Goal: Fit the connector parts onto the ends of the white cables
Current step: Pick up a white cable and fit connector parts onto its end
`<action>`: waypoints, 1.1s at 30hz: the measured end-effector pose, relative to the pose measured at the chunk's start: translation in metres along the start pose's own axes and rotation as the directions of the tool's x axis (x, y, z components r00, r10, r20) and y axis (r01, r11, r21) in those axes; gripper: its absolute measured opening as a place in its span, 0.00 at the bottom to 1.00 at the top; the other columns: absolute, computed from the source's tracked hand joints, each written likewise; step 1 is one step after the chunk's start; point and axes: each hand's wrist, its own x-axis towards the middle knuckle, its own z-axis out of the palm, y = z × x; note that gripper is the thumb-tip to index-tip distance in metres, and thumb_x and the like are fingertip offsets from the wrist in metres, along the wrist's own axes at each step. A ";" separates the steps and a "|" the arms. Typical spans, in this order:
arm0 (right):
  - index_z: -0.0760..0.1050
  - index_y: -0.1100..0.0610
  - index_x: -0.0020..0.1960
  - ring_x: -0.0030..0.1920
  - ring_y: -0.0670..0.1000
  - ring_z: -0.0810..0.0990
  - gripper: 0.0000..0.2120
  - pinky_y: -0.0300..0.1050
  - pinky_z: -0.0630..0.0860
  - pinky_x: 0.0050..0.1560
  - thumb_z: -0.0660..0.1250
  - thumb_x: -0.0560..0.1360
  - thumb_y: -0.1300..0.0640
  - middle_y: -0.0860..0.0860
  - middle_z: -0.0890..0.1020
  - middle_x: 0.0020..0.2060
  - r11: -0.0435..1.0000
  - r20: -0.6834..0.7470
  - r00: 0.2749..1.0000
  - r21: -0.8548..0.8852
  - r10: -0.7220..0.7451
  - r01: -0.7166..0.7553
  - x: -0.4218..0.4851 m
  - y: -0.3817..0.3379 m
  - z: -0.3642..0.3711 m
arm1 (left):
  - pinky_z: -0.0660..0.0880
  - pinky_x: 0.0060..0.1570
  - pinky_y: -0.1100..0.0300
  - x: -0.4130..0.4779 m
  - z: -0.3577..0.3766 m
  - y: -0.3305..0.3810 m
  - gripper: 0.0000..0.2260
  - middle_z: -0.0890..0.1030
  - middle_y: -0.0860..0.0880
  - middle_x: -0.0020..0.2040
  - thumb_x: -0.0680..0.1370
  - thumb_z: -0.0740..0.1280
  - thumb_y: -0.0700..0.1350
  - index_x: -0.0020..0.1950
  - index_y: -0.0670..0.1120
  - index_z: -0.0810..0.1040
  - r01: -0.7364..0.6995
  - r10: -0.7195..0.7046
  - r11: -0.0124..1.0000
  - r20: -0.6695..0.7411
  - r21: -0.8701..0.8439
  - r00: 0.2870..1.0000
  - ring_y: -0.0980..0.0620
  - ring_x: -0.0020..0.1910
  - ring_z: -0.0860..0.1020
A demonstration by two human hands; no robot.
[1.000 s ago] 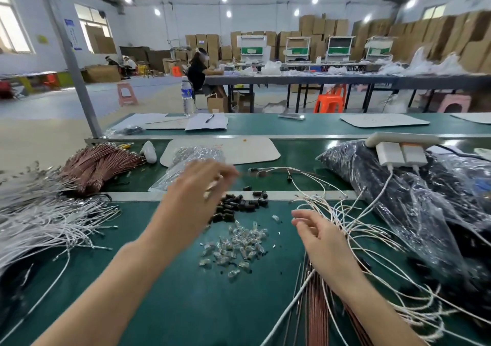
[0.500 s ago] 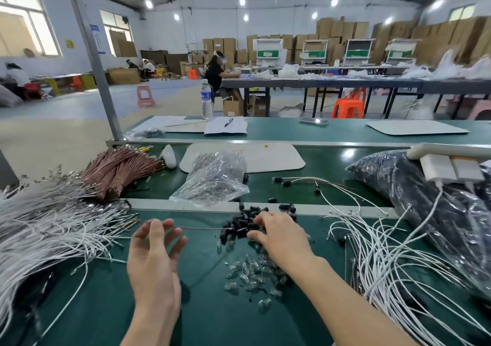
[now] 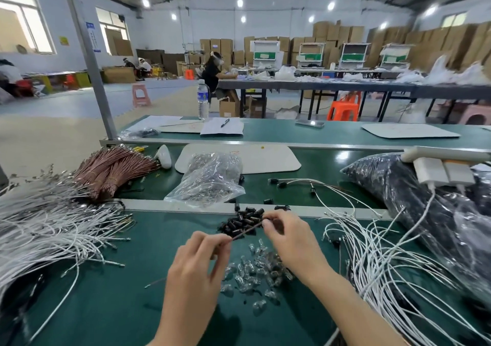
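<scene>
Over the near middle of the green bench [image 3: 106, 306], holds a thin dark wire [image 3: 247, 231] stretched between both hands. Pinches its near-left end between thumb and forefinger of the left hand [image 3: 202, 263], with the other fingers curled beneath. Grips its far-right end in the bunched fingertips of the right hand [image 3: 289, 242]. Runs on a slant, long axis from near left to far right. Looks brownish, straight and taut, with only the short span between the two pinches showing. Cannot tell whether any part sits on the far tip, hidden behind the right fingers.

Just nearer than that span, between the wrists, a loose heap of clear connector parts [image 3: 255, 271]. Just beyond it, by the right fingertips, a pile of black connector parts [image 3: 244, 219] against the metal strip.

To the right, tangled white cables [image 3: 372, 252] spilling toward the near edge; to the left, fanned white cables [image 3: 47, 229] with metal tips.

Farther off, copper-coloured wire bundles [image 3: 114, 167] at left, a clear bag [image 3: 210, 178] in the middle on a white pad [image 3: 265, 157], a dark bag [image 3: 425, 199] at right. Beyond these, a water bottle [image 3: 203, 98] on the far bench.
</scene>
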 end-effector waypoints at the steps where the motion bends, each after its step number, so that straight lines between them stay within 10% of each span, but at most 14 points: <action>1: 0.79 0.51 0.56 0.44 0.40 0.80 0.08 0.35 0.77 0.45 0.65 0.81 0.49 0.44 0.83 0.45 0.955 -0.008 0.993 0.277 0.117 -0.110 -0.009 0.002 -0.006 | 0.79 0.37 0.53 -0.002 0.002 0.002 0.04 0.77 0.59 0.42 0.77 0.68 0.47 0.49 0.48 0.81 -0.030 0.029 0.999 0.036 0.024 0.999 0.54 0.38 0.77; 4: 0.82 0.59 0.51 0.39 0.47 0.84 0.09 0.40 0.80 0.37 0.68 0.79 0.53 0.54 0.87 0.43 0.420 0.173 0.917 0.847 0.360 -0.325 -0.039 0.004 -0.017 | 0.75 0.35 0.60 -0.005 0.007 0.013 0.02 0.72 0.61 0.39 0.75 0.71 0.43 0.45 0.49 0.79 -0.087 0.083 0.996 0.097 0.036 0.992 0.54 0.34 0.74; 8: 0.85 0.63 0.44 0.41 0.54 0.86 0.10 0.42 0.82 0.37 0.71 0.73 0.55 0.62 0.86 0.46 0.065 0.326 0.886 0.929 0.330 -0.365 -0.064 0.006 -0.025 | 0.73 0.33 0.61 -0.007 0.015 0.024 0.04 0.72 0.60 0.38 0.74 0.72 0.44 0.43 0.49 0.78 -0.120 0.118 0.993 0.144 0.006 0.983 0.57 0.34 0.72; 33: 0.77 0.67 0.57 0.46 0.57 0.87 0.15 0.42 0.84 0.43 0.69 0.72 0.62 0.65 0.84 0.53 -0.061 0.358 0.911 0.934 0.203 -0.353 -0.068 -0.004 -0.024 | 0.73 0.36 0.57 -0.012 0.022 0.018 0.05 0.73 0.56 0.36 0.78 0.66 0.52 0.43 0.58 0.73 0.022 0.007 0.984 0.163 -0.175 0.987 0.53 0.34 0.74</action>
